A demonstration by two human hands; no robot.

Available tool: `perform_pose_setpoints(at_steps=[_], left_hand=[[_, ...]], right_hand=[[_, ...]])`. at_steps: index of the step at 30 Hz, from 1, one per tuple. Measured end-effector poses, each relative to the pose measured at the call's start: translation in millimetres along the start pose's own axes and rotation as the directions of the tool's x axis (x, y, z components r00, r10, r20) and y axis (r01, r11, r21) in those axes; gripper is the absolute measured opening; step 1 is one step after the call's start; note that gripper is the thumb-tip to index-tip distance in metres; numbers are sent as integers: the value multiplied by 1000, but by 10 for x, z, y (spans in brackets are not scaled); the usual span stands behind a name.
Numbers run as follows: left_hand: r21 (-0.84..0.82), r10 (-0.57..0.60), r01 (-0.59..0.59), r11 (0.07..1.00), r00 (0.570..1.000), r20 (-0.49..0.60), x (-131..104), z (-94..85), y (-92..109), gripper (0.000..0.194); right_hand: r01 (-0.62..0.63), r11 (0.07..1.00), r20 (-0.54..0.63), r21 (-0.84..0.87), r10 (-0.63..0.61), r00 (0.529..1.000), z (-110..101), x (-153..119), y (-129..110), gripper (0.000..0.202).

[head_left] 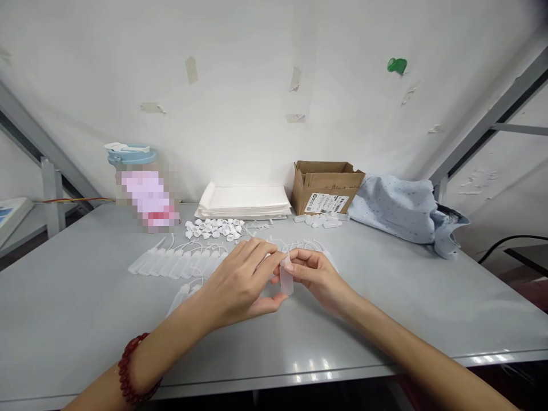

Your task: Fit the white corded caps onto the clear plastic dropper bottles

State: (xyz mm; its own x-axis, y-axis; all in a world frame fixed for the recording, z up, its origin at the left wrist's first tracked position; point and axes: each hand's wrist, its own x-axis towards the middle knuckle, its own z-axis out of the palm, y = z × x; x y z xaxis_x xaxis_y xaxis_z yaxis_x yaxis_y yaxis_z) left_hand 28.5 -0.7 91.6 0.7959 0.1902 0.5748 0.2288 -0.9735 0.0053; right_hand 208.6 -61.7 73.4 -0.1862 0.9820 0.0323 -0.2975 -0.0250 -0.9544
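Note:
A small translucent white bottle (286, 281) stands upright between my two hands above the grey table. My left hand (244, 279) reaches over it, fingers behind its upper part and thumb near its base. My right hand (319, 277) pinches the bottle near its neck from the right. Several similar bottles with thin white strings (171, 262) lie in a row behind and left of my left hand, partly hidden by it. A few more bottles (182, 297) lie beside my left forearm.
White caps (214, 228) are piled behind the hands, before a stack of white sheets (244, 201). Loose bottles (321, 221) lie by a cardboard box (325, 188). Blue cloth (394, 208) is at right; a blue-lidded container (131, 154) stands at left.

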Motion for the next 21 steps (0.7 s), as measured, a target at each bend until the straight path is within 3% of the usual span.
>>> perform_pose_setpoints(at_steps=[9,12,15,21], left_hand=[[285,50,-48,957,999,0,-53,-1,169,30],[212,0,-1,977,1000,3,-114,-41,183,32],[80,-100,94,992,992,73,-222,-117,170,32],[-8,-283,293,956,933,224,-538,-335,112,39]], right_hand=[[5,1000,-4,10,-5,1000,27,2,70,8],[-25,999,32,-36,26,999,31,-5,70,13],[-81,991,55,-102,87,995,39,-9,78,24],[-33,977,4,-212,35,999,33,2,80,33]])
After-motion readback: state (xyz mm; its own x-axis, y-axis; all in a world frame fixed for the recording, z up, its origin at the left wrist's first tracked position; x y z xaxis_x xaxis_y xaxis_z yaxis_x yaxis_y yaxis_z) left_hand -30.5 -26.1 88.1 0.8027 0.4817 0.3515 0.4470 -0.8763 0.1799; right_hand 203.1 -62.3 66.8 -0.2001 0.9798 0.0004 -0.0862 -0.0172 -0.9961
